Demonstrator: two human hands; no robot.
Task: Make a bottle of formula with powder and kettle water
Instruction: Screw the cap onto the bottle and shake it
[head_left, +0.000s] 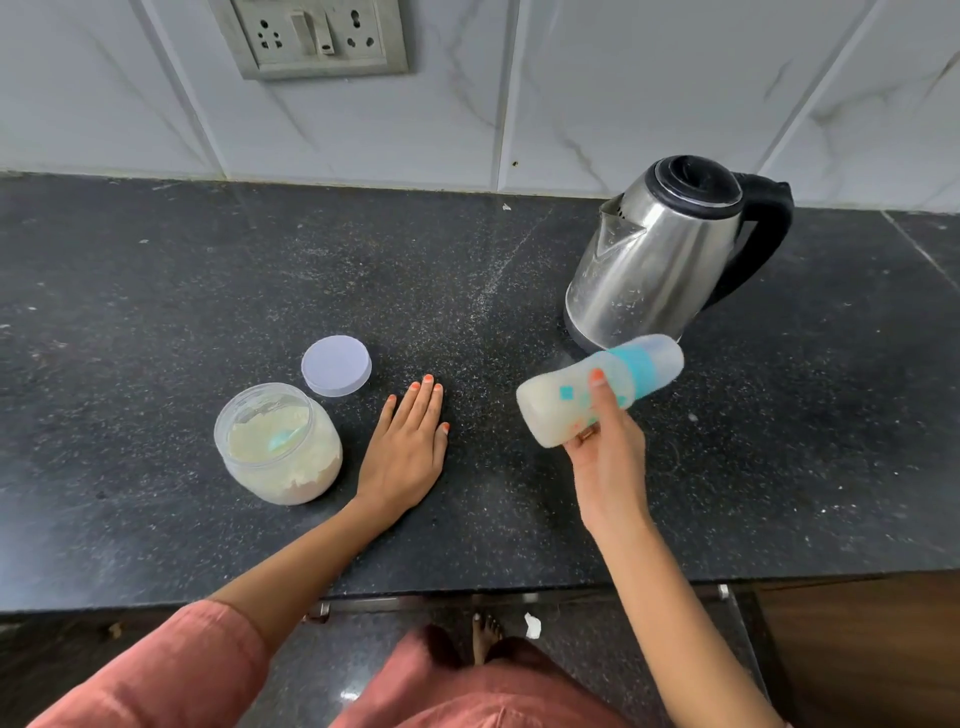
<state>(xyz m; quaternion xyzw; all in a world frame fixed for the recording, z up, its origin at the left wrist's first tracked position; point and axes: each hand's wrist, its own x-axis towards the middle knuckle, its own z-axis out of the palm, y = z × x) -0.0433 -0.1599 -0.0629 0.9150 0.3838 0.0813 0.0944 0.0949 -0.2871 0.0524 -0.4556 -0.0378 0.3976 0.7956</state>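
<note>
My right hand (605, 447) grips a baby bottle (556, 400) with a teal collar and clear cap, tilted on its side above the counter, cap end toward the kettle; milky liquid fills it and it looks motion-blurred. My left hand (408, 441) lies flat, palm down, on the black counter, fingers together, holding nothing. Left of that hand stands an open clear jar of pale formula powder (278, 444) with a teal scoop inside. The jar's white lid (336, 365) lies flat just behind it. A steel kettle (660, 260) with a black lid and handle stands at the back right.
The black granite counter (208, 291) runs to a white tiled wall with a socket plate (311, 36). The counter's front edge (519, 587) lies near my body, with drawer fronts below. A seam in the counter shows at far right (914, 244).
</note>
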